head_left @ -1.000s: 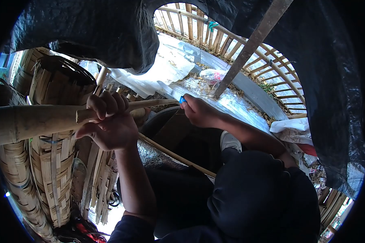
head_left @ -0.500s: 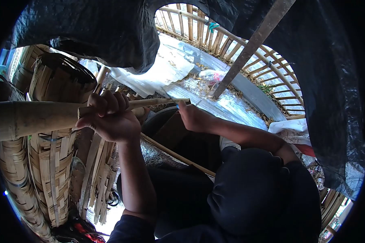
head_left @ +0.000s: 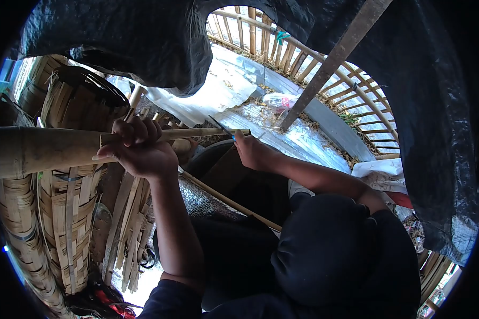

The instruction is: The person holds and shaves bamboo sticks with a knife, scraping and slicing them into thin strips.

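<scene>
My left hand [head_left: 143,149] is wrapped round a bamboo strip [head_left: 191,134] near its left end, beside a thick bamboo pole [head_left: 53,151] that enters from the left edge. The strip runs to the right, and its far end shows just above my right hand [head_left: 253,153]. That hand is closed on a knife, whose thin dark blade [head_left: 218,124] slants up to the left across the strip. A bit of blue shows at the fingers; the handle is mostly hidden.
Woven bamboo baskets [head_left: 72,228] stand at the left, with split slats [head_left: 130,228] beside them. A dark tub [head_left: 213,165] lies beyond my knees. Black plastic sheeting [head_left: 127,42] hangs above. A flat bar [head_left: 335,61] slants down at the upper right, before a bamboo fence [head_left: 303,50].
My right hand has moved slightly left and down from its place a second ago, and the blade now crosses the strip. My left hand has shifted slightly and still grips the strip.
</scene>
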### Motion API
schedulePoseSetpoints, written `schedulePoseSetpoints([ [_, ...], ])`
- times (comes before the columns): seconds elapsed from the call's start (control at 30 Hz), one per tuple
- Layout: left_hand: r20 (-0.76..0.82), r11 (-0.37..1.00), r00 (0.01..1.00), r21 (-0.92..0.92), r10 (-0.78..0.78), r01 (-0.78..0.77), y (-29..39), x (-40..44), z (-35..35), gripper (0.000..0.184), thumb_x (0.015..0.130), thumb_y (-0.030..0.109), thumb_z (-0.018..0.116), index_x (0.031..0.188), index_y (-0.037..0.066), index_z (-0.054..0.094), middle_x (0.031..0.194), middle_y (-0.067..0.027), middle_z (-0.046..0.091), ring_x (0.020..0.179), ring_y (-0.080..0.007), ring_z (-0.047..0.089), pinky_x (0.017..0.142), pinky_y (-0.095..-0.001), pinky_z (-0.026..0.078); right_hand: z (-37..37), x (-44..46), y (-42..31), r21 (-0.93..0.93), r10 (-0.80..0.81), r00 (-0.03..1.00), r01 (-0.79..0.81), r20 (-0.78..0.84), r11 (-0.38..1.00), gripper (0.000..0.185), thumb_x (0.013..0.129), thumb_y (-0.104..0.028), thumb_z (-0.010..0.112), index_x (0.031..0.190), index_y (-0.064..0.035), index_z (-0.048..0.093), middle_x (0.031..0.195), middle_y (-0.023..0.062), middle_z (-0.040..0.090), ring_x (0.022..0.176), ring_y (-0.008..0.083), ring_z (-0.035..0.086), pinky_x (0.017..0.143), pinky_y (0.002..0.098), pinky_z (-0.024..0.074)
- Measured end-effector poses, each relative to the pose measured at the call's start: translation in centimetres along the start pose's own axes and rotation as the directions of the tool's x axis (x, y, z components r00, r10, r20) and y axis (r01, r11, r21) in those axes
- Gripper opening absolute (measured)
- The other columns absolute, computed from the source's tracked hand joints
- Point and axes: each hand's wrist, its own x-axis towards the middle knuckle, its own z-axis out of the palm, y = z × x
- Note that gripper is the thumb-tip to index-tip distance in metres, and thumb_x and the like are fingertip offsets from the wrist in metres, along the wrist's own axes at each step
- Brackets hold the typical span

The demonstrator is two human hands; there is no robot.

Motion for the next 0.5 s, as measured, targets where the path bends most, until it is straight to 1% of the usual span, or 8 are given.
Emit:
schedulePoseSetpoints([
  [0.03,-0.006,1.0,1.0,0.014,0.004,-0.004,0.0,0.0,0.0,0.063,0.083,0.078,0.03,0.067,0.017,0.028,0.054,0.0041,0.022,0.046,-0.0075,0.016,0.043,-0.0248,0.014,-0.1,0.0,-0.2,-0.008,0.03,0.999,-0.03,0.015,1.0,0.015,0.089,-0.006,0.046,0.092,0.0091,0.044,0.071,0.0303,0.06,0.074,0.0446,0.064,0.063,0.0473,0.0499],
  [0.17,-0.002,0.999,1.0,-0.031,-0.015,0.015,-0.1,0.1,0.0,0.062,0.084,0.077,0.028,0.067,0.017,0.029,0.054,0.0041,0.022,0.046,-0.0073,0.017,0.043,-0.0244,0.015,0.0,0.0,0.0,0.011,0.01,1.0,-0.01,-0.017,1.0,0.015,0.089,-0.005,0.046,0.092,0.0093,0.044,0.071,0.0304,0.06,0.074,0.0449,0.064,0.064,0.0474,0.05],
  [0.23,0.013,0.999,1.0,-0.049,0.005,-0.005,-0.1,0.0,0.2,0.061,0.087,0.073,0.025,0.065,0.017,0.032,0.055,0.0052,0.022,0.045,-0.0066,0.017,0.04,-0.0234,0.013,0.4,0.1,0.3,0.005,-0.049,0.997,0.05,-0.067,0.999,0.02,0.095,-0.012,0.044,0.096,0.0078,0.041,0.066,0.0297,0.058,0.067,0.0456,0.061,0.057,0.0497,0.0461],
  [0.27,0.012,0.999,1.0,-0.051,0.004,-0.004,-0.1,0.0,0.4,0.061,0.087,0.073,0.025,0.065,0.017,0.032,0.055,0.0052,0.022,0.045,-0.0066,0.017,0.04,-0.0234,0.013,0.5,0.1,0.6,0.003,-0.048,0.997,0.048,-0.067,0.999,0.02,0.095,-0.012,0.044,0.096,0.0078,0.041,0.066,0.0297,0.058,0.067,0.0456,0.061,0.057,0.0497,0.0461],
  [0.37,-0.03,0.999,1.0,-0.034,0.006,-0.007,0.0,0.0,0.4,0.061,0.088,0.073,0.024,0.065,0.017,0.032,0.055,0.0051,0.022,0.045,-0.0067,0.017,0.04,-0.0234,0.012,-0.2,0.3,-0.2,0.005,-0.019,1.0,0.019,0.002,1.0,0.02,0.094,-0.011,0.044,0.096,0.0086,0.043,0.069,0.0299,0.059,0.069,0.0462,0.061,0.06,0.0508,0.0461],
  [0.43,-0.062,0.999,0.998,0.038,0.024,-0.022,0.1,-0.1,0.0,0.063,0.085,0.076,0.026,0.066,0.016,0.029,0.053,0.0042,0.022,0.046,-0.0079,0.017,0.043,-0.0244,0.015,-1.3,0.0,-1.4,-0.058,-0.037,0.998,0.04,0.051,0.998,0.02,0.094,-0.011,0.045,0.096,0.009,0.045,0.07,0.0298,0.059,0.069,0.0457,0.061,0.063,0.0516,0.0455],
  [0.47,-0.06,0.999,0.998,0.04,0.027,-0.025,0.1,-0.1,0.0,0.063,0.085,0.076,0.026,0.066,0.016,0.029,0.053,0.0042,0.022,0.046,-0.0079,0.017,0.043,-0.0244,0.015,-2.2,-0.2,-2.0,-0.056,-0.04,0.998,0.043,0.05,0.998,0.02,0.094,-0.011,0.045,0.096,0.009,0.045,0.07,0.0298,0.059,0.069,0.0457,0.061,0.063,0.0516,0.0455],
  [0.5,-0.017,1.0,1.0,-0.021,0.021,-0.022,0.1,-0.3,0.1,0.063,0.085,0.076,0.027,0.067,0.016,0.03,0.053,0.004,0.023,0.046,-0.0082,0.017,0.043,-0.0247,0.016,-3.2,-0.5,-2.5,-0.081,0.024,0.992,-0.014,0.124,0.997,0.02,0.093,-0.011,0.045,0.096,0.0091,0.046,0.07,0.0299,0.059,0.07,0.0451,0.061,0.063,0.0512,0.0454],
])
